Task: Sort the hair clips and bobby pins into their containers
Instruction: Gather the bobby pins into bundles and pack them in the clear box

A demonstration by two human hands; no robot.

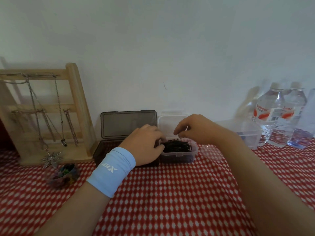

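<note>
The right hand [196, 129] pinches one bobby pin [178, 138] in its fingers just above the clear box [179, 156] heaped with black pins [177, 147] on the desk [170, 193]; the left hand [144, 145] curls its fingers round the box's left rim.

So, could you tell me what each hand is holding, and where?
The right hand pinches a black bobby pin near one end, over the clear box. The left hand seems to grip that box's left rim.
</note>
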